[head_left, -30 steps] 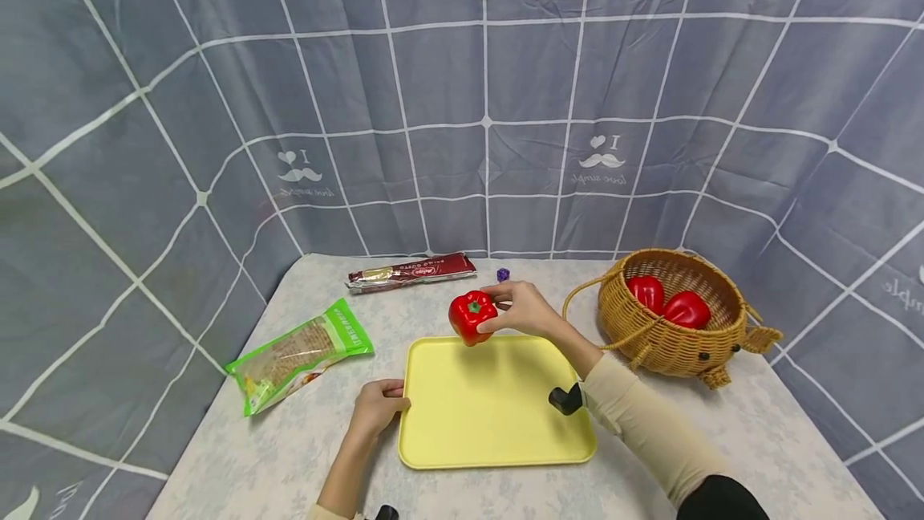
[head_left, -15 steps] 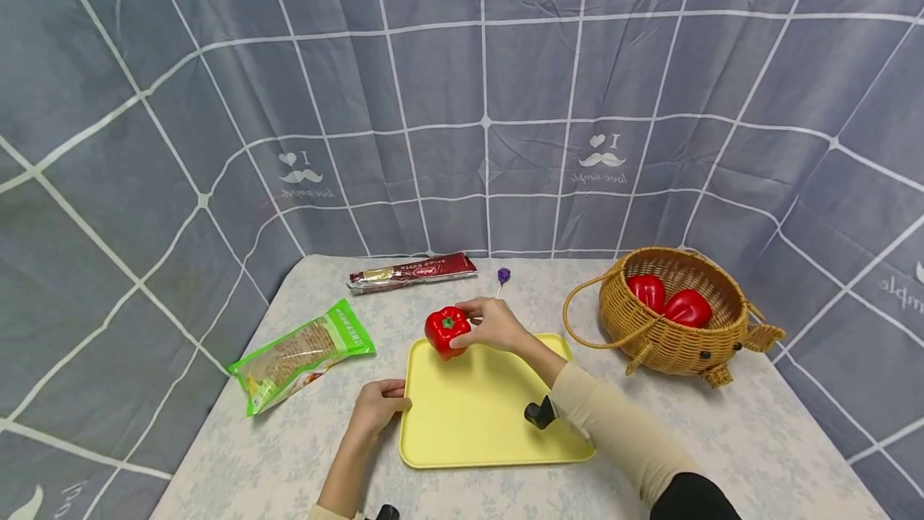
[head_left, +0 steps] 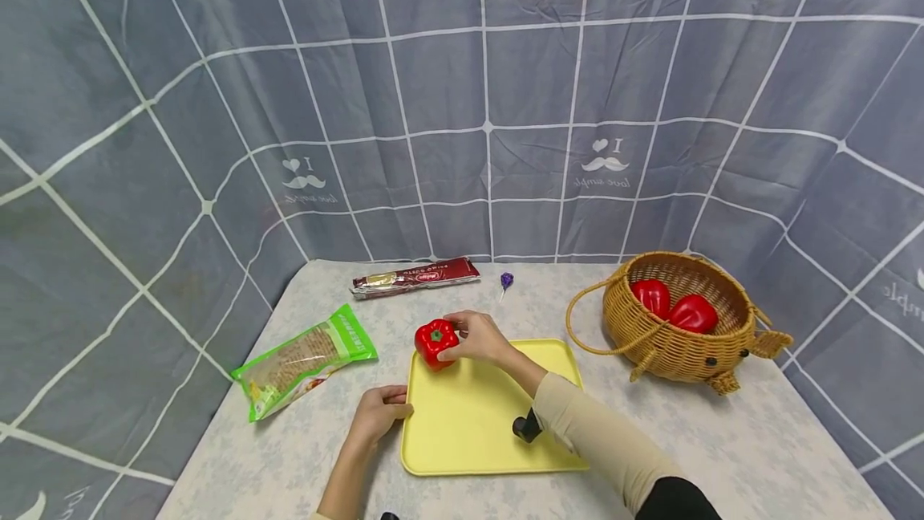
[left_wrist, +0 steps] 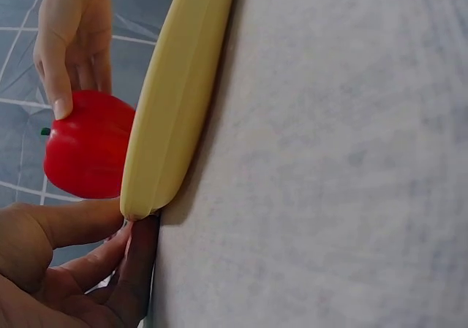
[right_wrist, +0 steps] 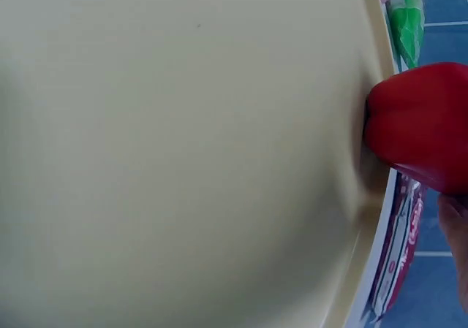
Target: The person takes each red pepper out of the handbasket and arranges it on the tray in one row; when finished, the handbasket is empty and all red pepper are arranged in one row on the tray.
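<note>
A glossy red bell pepper (head_left: 436,343) with a green stem is at the far left corner of the yellow tray (head_left: 491,432). My right hand (head_left: 480,337) grips it from the right, thumb and fingers on its sides; the pepper (right_wrist: 424,127) also shows close over the tray's rim in the right wrist view. My left hand (head_left: 377,414) pinches the tray's left edge. In the left wrist view the left hand's thumb and fingers (left_wrist: 80,222) meet at the tray's corner, while the pepper (left_wrist: 91,145) appears beyond the rim.
A wicker basket (head_left: 671,359) with two red peppers (head_left: 693,313) stands at the right. A green-edged food bag (head_left: 306,361) lies at the left. Behind the tray are a long dark red packet (head_left: 416,278) and a purple lollipop (head_left: 507,281). A grey grid curtain encloses the table.
My right hand has carried the pepper left and down to the tray's far left corner. The lollipop behind has come into fuller view. My left hand stays at the tray's edge.
</note>
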